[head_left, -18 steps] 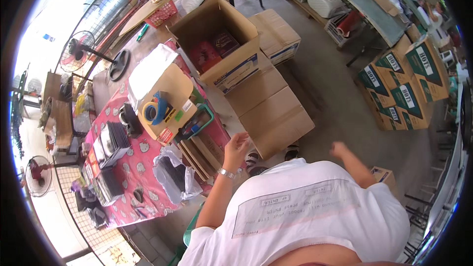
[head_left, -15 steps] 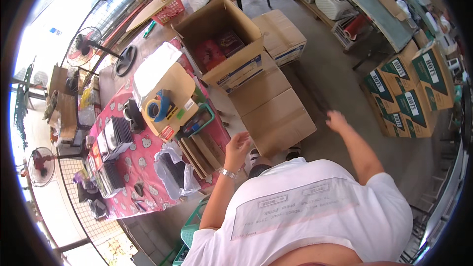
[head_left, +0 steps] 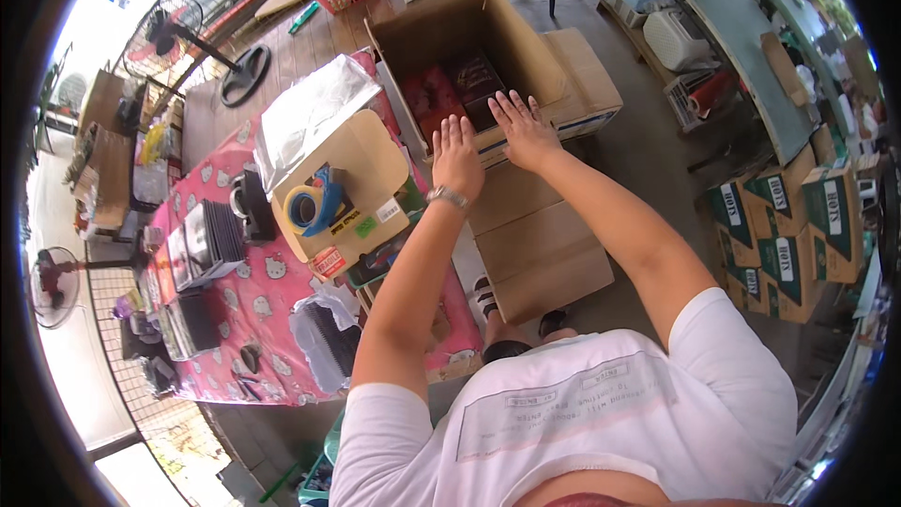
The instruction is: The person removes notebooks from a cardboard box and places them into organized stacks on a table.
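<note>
A large cardboard box [head_left: 441,26] stands with its top open in front of me, its near flap [head_left: 549,258] hanging down toward my feet. Inside lie a red package [head_left: 434,99] and a dark maroon box [head_left: 476,78]. My left hand [head_left: 457,161] is at the box's near rim, fingers stretched out and empty. Beside it, my right hand [head_left: 527,136] lies open at the same rim, fingers spread toward the inside. Whether either palm presses on the cardboard I cannot tell. A closed cardboard carton [head_left: 587,75] sits right behind the open box.
On the left, a table with a pink patterned cover [head_left: 272,305] holds a blue tape dispenser [head_left: 328,207], a cardboard tray [head_left: 380,155], and black cases [head_left: 221,235]. Stacked cartons [head_left: 788,263] stand at right. A fan [head_left: 246,75] is at the far left.
Both hands have moved forward to the open box's near rim; the right also came in from the right side. My view has shifted slightly.
</note>
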`<state>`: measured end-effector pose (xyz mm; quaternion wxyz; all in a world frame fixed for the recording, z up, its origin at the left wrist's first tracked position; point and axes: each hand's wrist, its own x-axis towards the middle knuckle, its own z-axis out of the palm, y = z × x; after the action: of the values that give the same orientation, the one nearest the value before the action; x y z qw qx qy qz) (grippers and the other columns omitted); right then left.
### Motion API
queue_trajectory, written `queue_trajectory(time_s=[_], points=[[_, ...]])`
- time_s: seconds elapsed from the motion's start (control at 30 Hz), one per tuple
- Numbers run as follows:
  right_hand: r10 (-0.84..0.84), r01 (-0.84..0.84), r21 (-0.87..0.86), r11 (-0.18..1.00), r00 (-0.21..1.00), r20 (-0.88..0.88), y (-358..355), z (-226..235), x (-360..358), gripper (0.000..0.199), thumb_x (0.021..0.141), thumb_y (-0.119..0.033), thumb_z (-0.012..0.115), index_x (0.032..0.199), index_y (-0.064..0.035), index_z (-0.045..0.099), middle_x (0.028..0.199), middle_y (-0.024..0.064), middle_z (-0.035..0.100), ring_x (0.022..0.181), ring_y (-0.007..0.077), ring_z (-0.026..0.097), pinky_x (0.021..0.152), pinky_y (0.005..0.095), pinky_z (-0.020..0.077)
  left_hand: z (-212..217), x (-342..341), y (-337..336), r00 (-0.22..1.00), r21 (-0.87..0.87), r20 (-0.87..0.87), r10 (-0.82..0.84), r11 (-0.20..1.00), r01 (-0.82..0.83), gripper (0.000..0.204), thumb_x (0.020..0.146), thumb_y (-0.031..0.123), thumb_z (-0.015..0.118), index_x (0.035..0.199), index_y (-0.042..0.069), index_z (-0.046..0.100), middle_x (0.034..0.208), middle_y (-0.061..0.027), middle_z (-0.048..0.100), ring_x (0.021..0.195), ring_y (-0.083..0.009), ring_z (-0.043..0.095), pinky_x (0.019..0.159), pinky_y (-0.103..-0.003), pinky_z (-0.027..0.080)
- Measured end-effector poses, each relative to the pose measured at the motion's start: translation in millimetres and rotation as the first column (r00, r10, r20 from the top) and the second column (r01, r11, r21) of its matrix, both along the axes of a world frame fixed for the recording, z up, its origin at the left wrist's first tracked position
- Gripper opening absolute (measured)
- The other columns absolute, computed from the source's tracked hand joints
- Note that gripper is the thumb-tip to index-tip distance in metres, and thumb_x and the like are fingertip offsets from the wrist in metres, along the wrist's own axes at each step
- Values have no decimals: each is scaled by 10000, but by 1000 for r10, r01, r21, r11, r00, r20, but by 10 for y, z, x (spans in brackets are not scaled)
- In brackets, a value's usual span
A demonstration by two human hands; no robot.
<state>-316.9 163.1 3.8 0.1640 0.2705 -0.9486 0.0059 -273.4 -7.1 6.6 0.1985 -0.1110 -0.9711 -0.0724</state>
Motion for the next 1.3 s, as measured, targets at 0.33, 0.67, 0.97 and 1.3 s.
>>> queue_trajectory(time_s=[0.33, 0.67, 0.97, 1.3], points=[[-94, -36, 326, 945, 922, 375, -4, -671, 227, 284, 814, -110, 607, 1081, -27, 655, 992, 151, 674, 933, 335, 676, 800, 419, 554, -974, 124, 364, 788, -115, 582, 201, 980, -165, 349, 898, 157, 544, 1187, -35, 586, 1078, -203, 677, 974, -357, 684, 846, -456, 545], [-102, -194, 371, 908, 757, 645, -6, -308, 209, 167, 826, -106, 592, 866, -57, 747, 961, 140, 722, 937, 295, 699, 783, 413, 568, -603, 85, 366, 638, -40, 769, 19, 999, 18, 231, 879, 117, 532, 914, 61, 753, 1042, -192, 699, 992, -326, 681, 828, -425, 554], [-31, -288, 344, 893, 725, 688, 523, -159, 1158, 175, 820, -129, 602, 884, -85, 759, 956, 128, 724, 924, 298, 700, 777, 408, 566, -306, 1036, 802, 510, -68, 857, -68, 967, 244, 242, 890, 123, 530, 982, 60, 745, 1064, -168, 702, 1003, -312, 683, 841, -414, 555], [40, -472, 237, 849, 506, 862, 1012, 44, 2647, 189, 804, -169, 606, 856, -79, 764, 888, 130, 732, 863, 296, 713, 728, 412, 574, -123, 2642, 1105, 353, 157, 905, -237, 958, 240, 198, 848, 121, 563, 839, 38, 742, 943, -190, 709, 898, -339, 697, 788, -422, 561]])
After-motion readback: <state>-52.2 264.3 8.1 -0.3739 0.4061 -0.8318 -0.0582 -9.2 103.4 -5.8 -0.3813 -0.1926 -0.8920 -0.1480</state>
